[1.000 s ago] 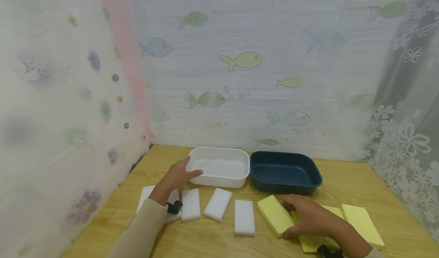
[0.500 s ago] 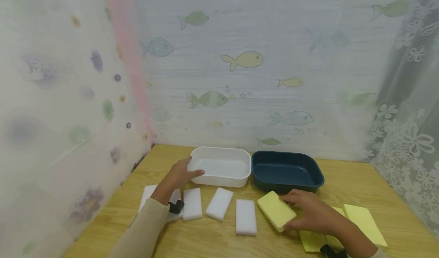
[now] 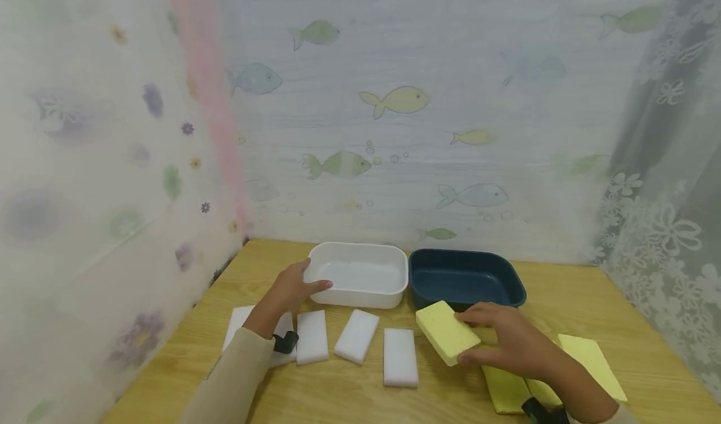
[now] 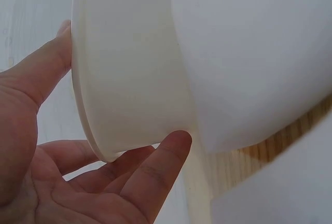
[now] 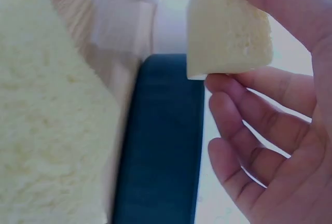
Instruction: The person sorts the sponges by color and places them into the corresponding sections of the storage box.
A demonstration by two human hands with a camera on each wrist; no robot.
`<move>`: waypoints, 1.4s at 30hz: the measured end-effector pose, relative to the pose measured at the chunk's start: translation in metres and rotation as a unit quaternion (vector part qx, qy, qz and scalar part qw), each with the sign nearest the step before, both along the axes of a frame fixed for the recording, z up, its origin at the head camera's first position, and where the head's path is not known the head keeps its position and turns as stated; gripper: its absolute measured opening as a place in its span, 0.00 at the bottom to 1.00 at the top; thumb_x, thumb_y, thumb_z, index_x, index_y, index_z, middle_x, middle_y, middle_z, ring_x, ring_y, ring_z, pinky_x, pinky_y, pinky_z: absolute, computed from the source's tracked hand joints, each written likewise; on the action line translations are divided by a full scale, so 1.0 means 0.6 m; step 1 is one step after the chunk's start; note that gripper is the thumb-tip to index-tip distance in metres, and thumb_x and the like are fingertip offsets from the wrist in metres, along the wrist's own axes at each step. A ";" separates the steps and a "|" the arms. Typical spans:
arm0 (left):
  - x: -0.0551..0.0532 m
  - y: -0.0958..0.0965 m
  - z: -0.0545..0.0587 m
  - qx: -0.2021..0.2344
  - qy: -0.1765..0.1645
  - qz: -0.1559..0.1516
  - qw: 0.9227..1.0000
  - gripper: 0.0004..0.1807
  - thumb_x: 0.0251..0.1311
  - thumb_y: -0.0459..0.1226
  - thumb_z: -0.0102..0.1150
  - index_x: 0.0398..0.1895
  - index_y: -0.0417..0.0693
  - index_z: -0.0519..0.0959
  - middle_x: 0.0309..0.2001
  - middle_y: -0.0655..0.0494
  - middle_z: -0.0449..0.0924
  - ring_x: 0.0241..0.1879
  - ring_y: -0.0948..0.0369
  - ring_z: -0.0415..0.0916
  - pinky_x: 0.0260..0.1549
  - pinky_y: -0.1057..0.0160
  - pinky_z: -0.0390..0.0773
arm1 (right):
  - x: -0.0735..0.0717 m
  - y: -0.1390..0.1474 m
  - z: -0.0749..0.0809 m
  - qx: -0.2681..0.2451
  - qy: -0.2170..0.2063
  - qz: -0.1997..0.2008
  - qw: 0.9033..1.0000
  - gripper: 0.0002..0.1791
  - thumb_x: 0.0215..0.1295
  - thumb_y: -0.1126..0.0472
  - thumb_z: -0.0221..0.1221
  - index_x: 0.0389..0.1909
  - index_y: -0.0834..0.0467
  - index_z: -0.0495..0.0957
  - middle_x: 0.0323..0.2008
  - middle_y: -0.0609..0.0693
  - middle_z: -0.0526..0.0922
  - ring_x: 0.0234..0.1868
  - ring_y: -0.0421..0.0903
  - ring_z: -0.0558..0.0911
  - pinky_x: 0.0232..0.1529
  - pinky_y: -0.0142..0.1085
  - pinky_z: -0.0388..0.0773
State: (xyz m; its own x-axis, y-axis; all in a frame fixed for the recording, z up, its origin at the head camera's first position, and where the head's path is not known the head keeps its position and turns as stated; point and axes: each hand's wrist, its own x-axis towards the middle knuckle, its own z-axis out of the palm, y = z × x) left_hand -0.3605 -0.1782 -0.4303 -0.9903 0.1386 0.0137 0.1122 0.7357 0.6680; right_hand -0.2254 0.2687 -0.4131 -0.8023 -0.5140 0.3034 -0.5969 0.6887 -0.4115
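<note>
My left hand [image 3: 290,287] grips the left end of a white plastic tub [image 3: 360,298], thumb at the rim. In the left wrist view, fingertips [image 4: 174,143] touch the tub's outer wall [image 4: 135,68]. My right hand [image 3: 509,339] pinches a yellow sponge [image 3: 447,332] between thumb and fingers, tilted and raised off the table, in front of a dark blue tub [image 3: 467,280]. The right wrist view shows this sponge [image 5: 225,37] held at its end, the blue tub's wall [image 5: 161,141] behind it. Both tubs' visible insides hold nothing.
Several white sponges [image 3: 400,357] lie in a row on the wooden table [image 3: 338,399] before the white tub; the leftmost is partly behind my left arm. More yellow sponges [image 3: 591,361] lie around and under my right forearm. Printed curtains [image 3: 394,161] stand behind and at both sides.
My right hand has raised the yellow sponge from the table and moved it up and slightly left, toward the blue tub's front. My left hand keeps its place on the white tub.
</note>
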 end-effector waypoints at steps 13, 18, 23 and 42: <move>-0.001 0.000 0.000 0.009 -0.003 0.006 1.000 0.60 0.57 0.61 0.72 0.81 0.35 0.55 0.78 0.33 0.59 0.77 0.38 0.58 0.72 0.37 0.63 | -0.033 -0.045 0.014 -0.004 0.090 -0.038 0.995 0.38 0.53 0.32 0.72 0.60 0.51 0.84 0.54 0.40 0.86 0.53 0.42 0.85 0.50 0.42 0.85; -0.001 0.001 -0.001 0.013 -0.001 0.002 1.000 0.61 0.56 0.61 0.72 0.81 0.35 0.55 0.78 0.34 0.59 0.77 0.38 0.59 0.72 0.37 0.64 | -0.055 -0.068 0.020 0.007 0.089 -0.058 0.994 0.39 0.53 0.31 0.72 0.61 0.51 0.84 0.54 0.43 0.86 0.53 0.45 0.86 0.50 0.45 0.85; -0.002 -0.001 0.003 0.015 0.000 0.002 1.000 0.61 0.56 0.61 0.73 0.81 0.36 0.55 0.78 0.34 0.59 0.77 0.38 0.59 0.72 0.37 0.63 | -0.078 -0.094 0.027 -0.002 0.085 -0.062 0.994 0.38 0.54 0.33 0.73 0.60 0.52 0.84 0.54 0.45 0.86 0.52 0.46 0.85 0.50 0.46 0.85; 0.005 -0.002 -0.001 0.015 0.008 0.005 1.000 0.59 0.58 0.59 0.73 0.80 0.34 0.55 0.77 0.33 0.61 0.75 0.38 0.61 0.71 0.38 0.65 | -0.144 -0.160 0.029 0.015 0.015 -0.090 0.996 0.41 0.55 0.31 0.71 0.64 0.54 0.82 0.59 0.53 0.84 0.59 0.54 0.82 0.57 0.52 0.81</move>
